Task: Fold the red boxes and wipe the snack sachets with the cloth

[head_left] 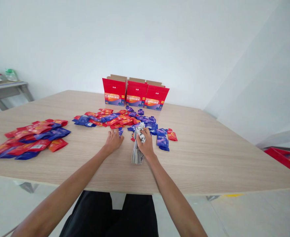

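My left hand (113,141) is low over the table, fingers curled, with a small blue pouch (120,132) pinched between thumb and fingers; most of that pouch is hidden. My right hand (147,144) is closed around a crumpled grey-and-white striped bundle (137,154), cloth or paper, I cannot tell which. Its lower end hangs down to the tabletop. Just beyond both hands spreads a loose pile of red pouches (117,122) and blue pouches (151,125). To the right of my right hand lie a larger blue pouch (162,142) and a red pouch (172,135).
Three open red boxes (135,93) stand side by side at the table's back, near the wall. A stacked heap of red and blue pouches (34,136) covers the left part of the wooden table (209,158). A side table (7,85) is far left; a red container (285,159) is far right.
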Demonstrator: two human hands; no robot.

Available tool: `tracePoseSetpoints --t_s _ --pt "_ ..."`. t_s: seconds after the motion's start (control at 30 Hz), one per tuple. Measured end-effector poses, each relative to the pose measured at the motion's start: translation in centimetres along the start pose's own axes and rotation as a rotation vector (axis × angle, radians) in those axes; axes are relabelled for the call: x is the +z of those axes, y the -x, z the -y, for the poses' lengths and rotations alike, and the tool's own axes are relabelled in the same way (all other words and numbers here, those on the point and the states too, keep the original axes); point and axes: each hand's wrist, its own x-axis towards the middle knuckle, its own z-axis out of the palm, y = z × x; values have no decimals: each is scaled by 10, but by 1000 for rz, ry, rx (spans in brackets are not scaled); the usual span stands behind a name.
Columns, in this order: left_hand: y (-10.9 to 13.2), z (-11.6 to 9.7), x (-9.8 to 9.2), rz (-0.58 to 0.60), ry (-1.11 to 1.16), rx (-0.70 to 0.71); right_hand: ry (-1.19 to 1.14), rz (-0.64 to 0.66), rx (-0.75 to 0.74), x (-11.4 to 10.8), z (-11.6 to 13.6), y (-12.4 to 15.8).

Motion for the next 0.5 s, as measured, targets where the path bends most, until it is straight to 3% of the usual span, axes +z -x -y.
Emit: tracePoseSetpoints --t_s 0.1,0.23,0.3,0.37,0.5 --pt "9 -1 -9 39 396 -72 -16 105 -86 4 3 3" --pt "29 -8 -6 307 1114 -261 -9 244 -169 12 6 8" --pt "39 -14 0 376 1418 -321 6 283 -196 15 6 9" --pt "46 -19 6 377 1563 -369 12 310 -217 15 5 10" --pt "48 -18 14 360 1627 -462 -46 444 -297 14 8 11"
